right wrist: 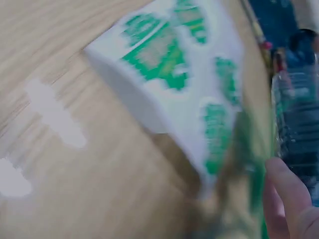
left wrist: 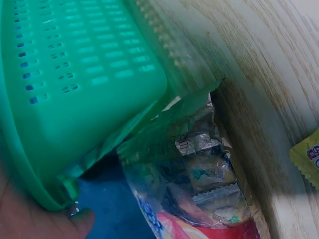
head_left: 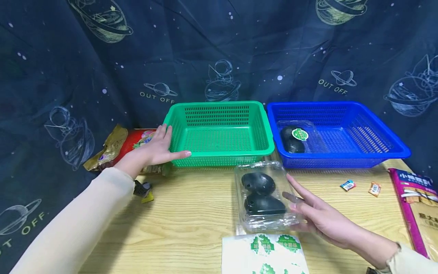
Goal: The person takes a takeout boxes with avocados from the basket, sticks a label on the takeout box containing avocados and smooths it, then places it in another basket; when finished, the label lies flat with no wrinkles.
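My right hand [head_left: 321,217] grips the right side of a clear plastic box [head_left: 244,224] holding two glossy black rounded things [head_left: 259,183], each with a small hole near one end. In the right wrist view, fingers [right wrist: 286,186] lie along that box. My left hand [head_left: 154,148] rests at the left rim of the green basket [head_left: 222,153], its fingers straight and thumb stretched along the front. A sheet of green-and-white stickers [head_left: 239,253] lies on the table just in front of the box.
Right of the green basket stands a blue basket [head_left: 342,155] with another clear box [head_left: 316,139], bearing a green label, inside. A red-and-gold bag [head_left: 114,146] lies at the left, small wrapped candies [head_left: 348,185] and a magenta-edged bag [head_left: 415,205] at the right.
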